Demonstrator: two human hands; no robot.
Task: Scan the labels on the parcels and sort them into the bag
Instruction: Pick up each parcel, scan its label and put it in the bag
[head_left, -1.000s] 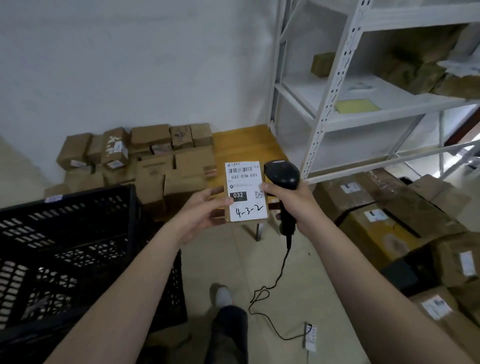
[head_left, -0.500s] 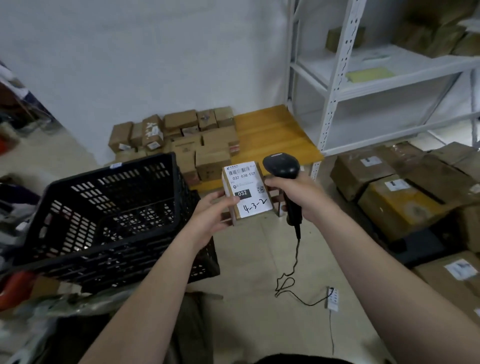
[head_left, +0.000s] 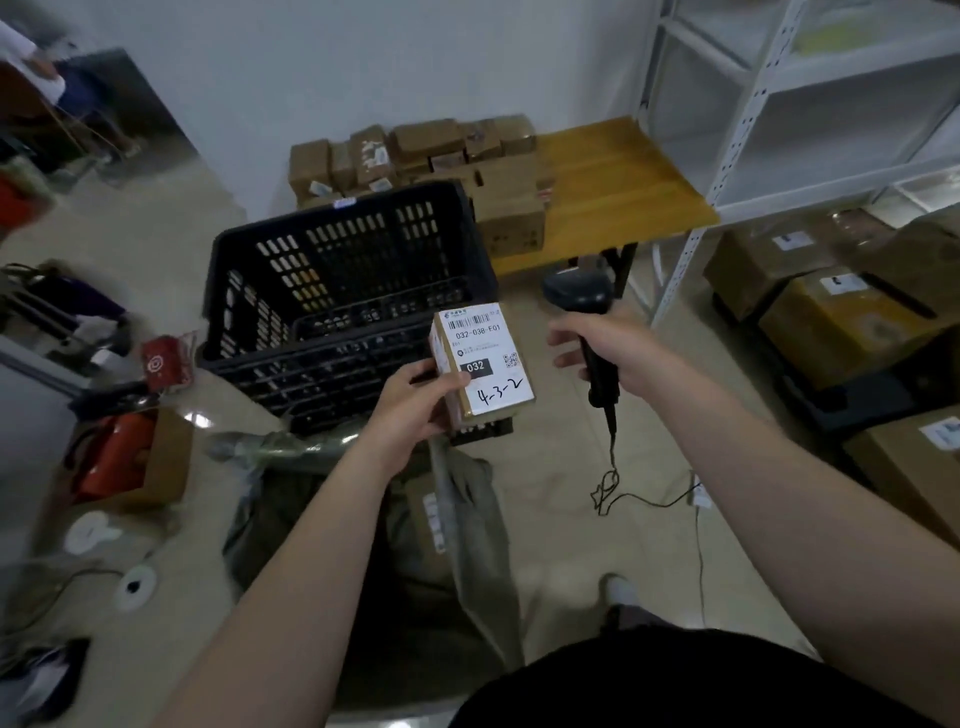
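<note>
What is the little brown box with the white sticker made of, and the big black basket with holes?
The small brown box looks like matte cardboard, going by its dull tan sides and folded edges; its label is probably paper. The black slotted basket looks like moulded plastic: stiff walls, even slots, a slight sheen.

White wall (head_left: 322, 67), beige tiled floor (head_left: 561, 467), white metal shelving (head_left: 810, 104), wooden table (head_left: 623, 182).

Dim, flat indoor light with a cool cast; shadows are soft and faint. The white label (head_left: 487, 358) on the held parcel is the brightest, sharpest patch, its print readable. Motion blur smears the left edge and lower left corner, where clutter on the floor (head_left: 550, 467) dissolves. Wide-angle distortion bows the shelving uprights (head_left: 748, 104) at the right and stretches both forearms
</note>
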